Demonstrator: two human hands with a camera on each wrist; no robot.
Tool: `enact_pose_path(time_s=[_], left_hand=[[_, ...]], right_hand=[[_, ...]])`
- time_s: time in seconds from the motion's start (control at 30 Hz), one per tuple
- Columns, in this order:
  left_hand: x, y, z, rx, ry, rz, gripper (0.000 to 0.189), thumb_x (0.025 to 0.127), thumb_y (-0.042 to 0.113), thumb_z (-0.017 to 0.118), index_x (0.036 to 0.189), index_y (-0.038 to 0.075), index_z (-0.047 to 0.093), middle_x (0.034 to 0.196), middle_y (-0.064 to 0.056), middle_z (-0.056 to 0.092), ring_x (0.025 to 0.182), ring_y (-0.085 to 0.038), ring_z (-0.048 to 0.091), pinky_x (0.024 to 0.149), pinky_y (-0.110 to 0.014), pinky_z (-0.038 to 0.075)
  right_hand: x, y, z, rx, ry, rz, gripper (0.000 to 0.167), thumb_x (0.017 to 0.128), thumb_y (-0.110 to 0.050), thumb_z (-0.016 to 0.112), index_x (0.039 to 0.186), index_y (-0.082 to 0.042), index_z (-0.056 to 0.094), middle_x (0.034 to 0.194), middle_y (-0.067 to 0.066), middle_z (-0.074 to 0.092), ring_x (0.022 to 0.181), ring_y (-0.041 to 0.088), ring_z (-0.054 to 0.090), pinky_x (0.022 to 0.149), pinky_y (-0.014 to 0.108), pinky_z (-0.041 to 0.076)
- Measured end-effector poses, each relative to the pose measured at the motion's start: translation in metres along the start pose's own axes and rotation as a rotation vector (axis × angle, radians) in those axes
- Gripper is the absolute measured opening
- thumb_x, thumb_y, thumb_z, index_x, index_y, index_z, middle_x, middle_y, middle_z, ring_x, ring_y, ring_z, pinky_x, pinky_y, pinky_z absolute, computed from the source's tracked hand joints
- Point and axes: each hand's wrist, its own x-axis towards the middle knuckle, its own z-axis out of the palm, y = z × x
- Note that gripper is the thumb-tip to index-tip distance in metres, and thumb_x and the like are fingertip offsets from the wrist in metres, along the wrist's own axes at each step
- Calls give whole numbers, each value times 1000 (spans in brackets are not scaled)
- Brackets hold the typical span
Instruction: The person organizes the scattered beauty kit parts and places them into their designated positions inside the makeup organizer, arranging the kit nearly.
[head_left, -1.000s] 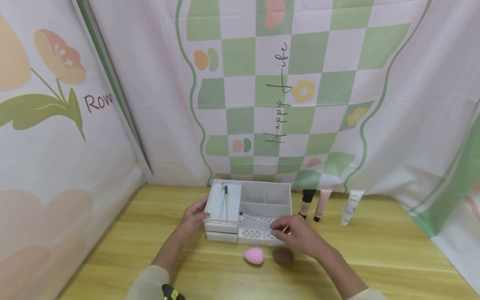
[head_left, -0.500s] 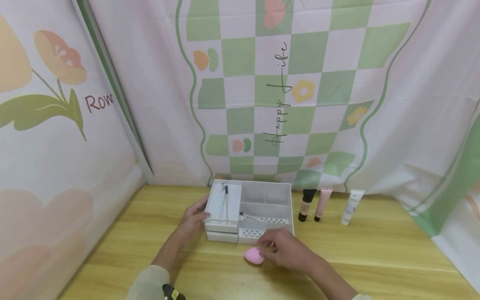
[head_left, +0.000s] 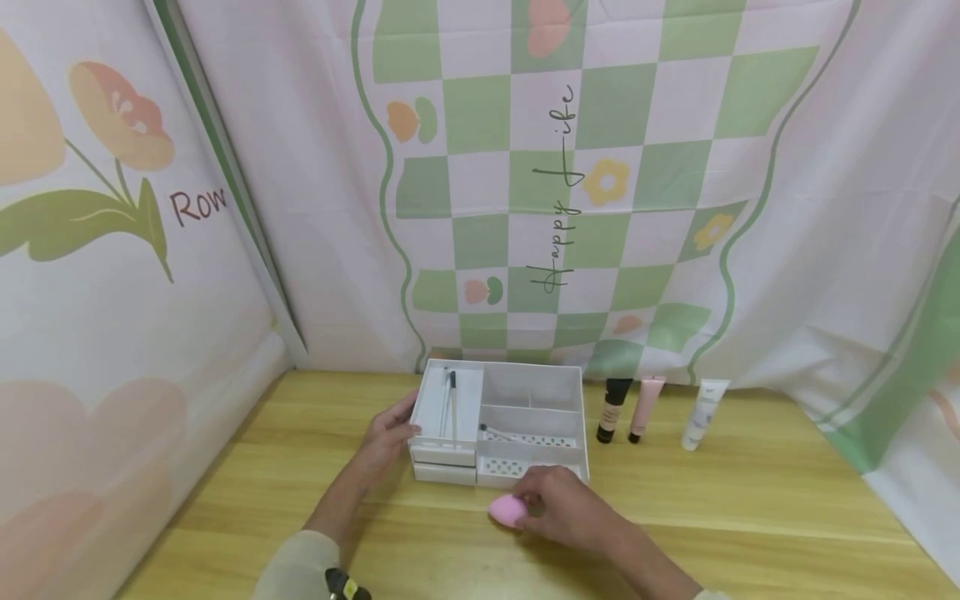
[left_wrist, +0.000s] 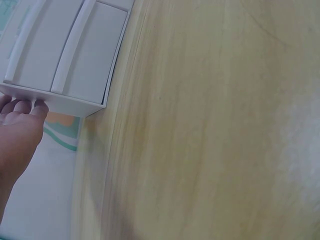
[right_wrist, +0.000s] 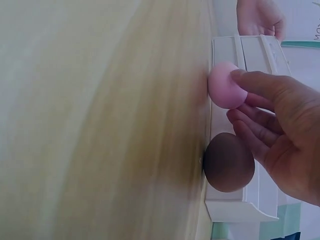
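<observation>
A white makeup organizer (head_left: 531, 408) with two small drawers stands on the table. My left hand (head_left: 386, 442) holds its left side, the thumb at the front corner; in the left wrist view, bent fingertips (left_wrist: 39, 104) touch the side wall. My right hand (head_left: 566, 510) pinches a pink makeup sponge (head_left: 507, 511) in front of the organizer, the thumb on its near side and the forefinger behind. A brown makeup sponge (right_wrist: 229, 162) sits beside it in the right wrist view; in the head view my right hand hides it.
Thin makeup brushes (head_left: 453, 404) lie in the organizer's left tray, and another brush (head_left: 495, 432) in a right compartment. To the right stand a black-capped foundation tube (head_left: 611, 412), a pink tube (head_left: 645, 410) and a white tube (head_left: 703, 415). A printed curtain (head_left: 525, 208) hangs behind.
My right hand has moved left and down from the organizer's right front compartment to the pink sponge, covering the brown one, and has taken hold of the pink sponge. My left hand stays put.
</observation>
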Motion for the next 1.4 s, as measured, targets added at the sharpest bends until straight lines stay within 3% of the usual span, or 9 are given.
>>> enact_pose_path(time_s=[0.9, 1.4], left_hand=[[1, 1, -1, 30, -10, -7, 72, 93, -3, 50, 159, -3, 22, 171, -20, 12, 160, -36, 12, 127, -39, 23], [-1, 3, 0, 33, -15, -11, 72, 93, -2, 50, 159, -1, 22, 171, -19, 11, 160, -36, 11, 129, -43, 20]], right_hand=[[0, 5, 1, 94, -4, 57, 26, 79, -18, 84, 101, -6, 77, 90, -1, 75, 77, -1, 63, 68, 15, 59], [1, 2, -13, 114, 24, 112, 23, 80, -19, 83, 100, -10, 77, 92, -5, 72, 81, 1, 63, 71, 15, 59]])
